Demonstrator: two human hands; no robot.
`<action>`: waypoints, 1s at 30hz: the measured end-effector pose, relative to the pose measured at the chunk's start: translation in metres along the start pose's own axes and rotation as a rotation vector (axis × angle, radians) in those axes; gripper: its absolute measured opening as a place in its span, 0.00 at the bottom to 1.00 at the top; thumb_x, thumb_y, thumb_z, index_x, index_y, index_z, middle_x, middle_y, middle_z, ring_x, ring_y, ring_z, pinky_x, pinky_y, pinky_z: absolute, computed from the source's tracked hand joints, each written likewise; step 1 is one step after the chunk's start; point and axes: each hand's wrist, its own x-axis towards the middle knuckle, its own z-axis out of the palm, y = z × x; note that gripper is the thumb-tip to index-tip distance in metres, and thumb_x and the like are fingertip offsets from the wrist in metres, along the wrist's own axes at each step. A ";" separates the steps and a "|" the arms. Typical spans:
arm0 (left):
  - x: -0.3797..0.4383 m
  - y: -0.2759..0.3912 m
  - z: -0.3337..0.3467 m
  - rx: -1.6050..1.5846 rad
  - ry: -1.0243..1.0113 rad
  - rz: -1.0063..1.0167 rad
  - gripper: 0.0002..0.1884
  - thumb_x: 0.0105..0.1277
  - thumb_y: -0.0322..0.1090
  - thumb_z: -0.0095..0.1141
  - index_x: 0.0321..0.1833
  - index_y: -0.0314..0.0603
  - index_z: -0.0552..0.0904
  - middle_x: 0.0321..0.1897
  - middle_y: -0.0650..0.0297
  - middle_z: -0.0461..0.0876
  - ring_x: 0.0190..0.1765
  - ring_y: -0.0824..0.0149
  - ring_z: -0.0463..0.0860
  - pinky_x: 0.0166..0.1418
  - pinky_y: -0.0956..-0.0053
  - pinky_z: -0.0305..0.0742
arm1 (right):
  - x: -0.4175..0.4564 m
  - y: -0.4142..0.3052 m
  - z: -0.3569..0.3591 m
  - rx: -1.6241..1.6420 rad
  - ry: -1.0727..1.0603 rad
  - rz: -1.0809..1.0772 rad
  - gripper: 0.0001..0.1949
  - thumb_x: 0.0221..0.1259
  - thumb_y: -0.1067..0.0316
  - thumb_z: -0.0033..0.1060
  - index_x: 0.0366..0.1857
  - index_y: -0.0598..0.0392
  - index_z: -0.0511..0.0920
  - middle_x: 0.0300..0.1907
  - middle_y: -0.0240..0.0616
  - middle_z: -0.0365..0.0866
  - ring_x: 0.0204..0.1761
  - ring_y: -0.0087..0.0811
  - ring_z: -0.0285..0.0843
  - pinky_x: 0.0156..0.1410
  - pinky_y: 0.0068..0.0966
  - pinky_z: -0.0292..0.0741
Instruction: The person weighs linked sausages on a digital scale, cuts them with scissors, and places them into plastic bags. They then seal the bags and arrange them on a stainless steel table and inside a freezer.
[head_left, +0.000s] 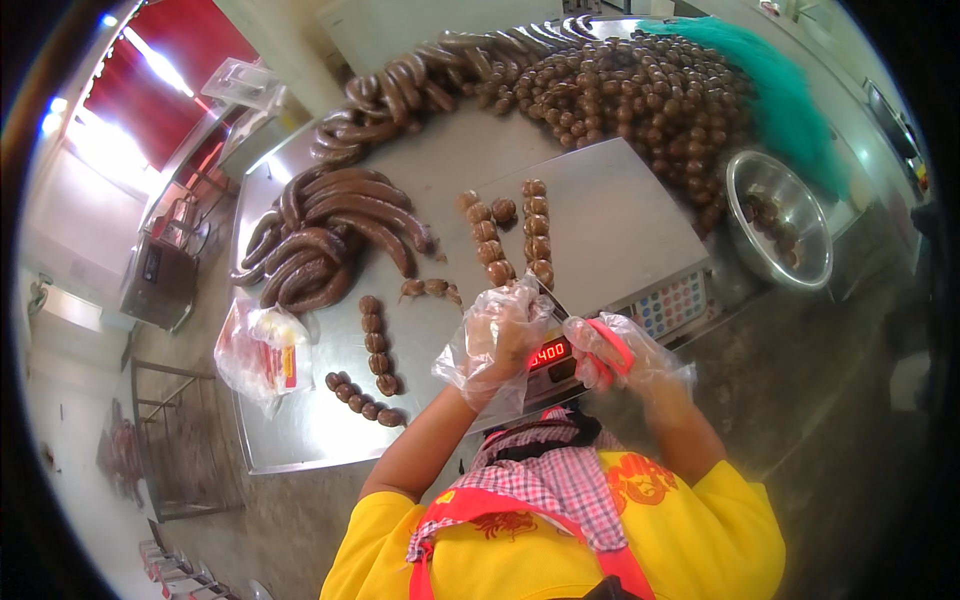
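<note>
My left hand (499, 326), in a clear plastic glove, grips the near end of a string of round linked sausages (537, 225) lying on the metal platform (600, 202) of a digital scale. Another short string of links (484, 232) runs beside it, also reaching toward the left hand, and a single round link (504, 210) sits between the two. My right hand (637, 352), gloved too, holds scissors with red handles (616, 345). Their blades point toward the left fingertips; the glove partly hides the tips. Just below lies the scale's lit red display (551, 352).
Long brown sausages (337, 225) lie heaped on the steel table (337, 442) at left, near short link strings (375, 345) and a plastic bag (262, 352). Behind is a big pile of round links (645, 97) beside green netting (787, 97). A steel bowl (814, 255) stands right.
</note>
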 end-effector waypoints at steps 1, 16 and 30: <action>-0.003 -0.002 0.001 -0.044 0.042 0.010 0.09 0.65 0.34 0.59 0.44 0.37 0.81 0.33 0.52 0.84 0.33 0.49 0.84 0.40 0.58 0.80 | 0.002 0.001 -0.001 0.007 0.001 -0.009 0.23 0.67 0.42 0.66 0.30 0.55 0.79 0.21 0.34 0.79 0.18 0.22 0.75 0.23 0.19 0.69; 0.083 0.014 -0.054 -0.150 0.091 -0.020 0.18 0.72 0.44 0.59 0.46 0.32 0.86 0.34 0.51 0.88 0.40 0.55 0.88 0.49 0.64 0.82 | 0.006 -0.020 0.012 -0.071 0.088 0.048 0.17 0.64 0.52 0.73 0.35 0.58 0.81 0.20 0.28 0.72 0.16 0.20 0.69 0.20 0.18 0.61; 0.107 0.050 0.096 0.227 -0.117 0.019 0.31 0.66 0.38 0.59 0.68 0.24 0.70 0.43 0.45 0.85 0.45 0.50 0.87 0.54 0.56 0.83 | 0.017 0.016 0.000 -0.101 0.064 -0.025 0.21 0.65 0.46 0.67 0.36 0.58 0.81 0.21 0.32 0.76 0.17 0.24 0.72 0.20 0.22 0.65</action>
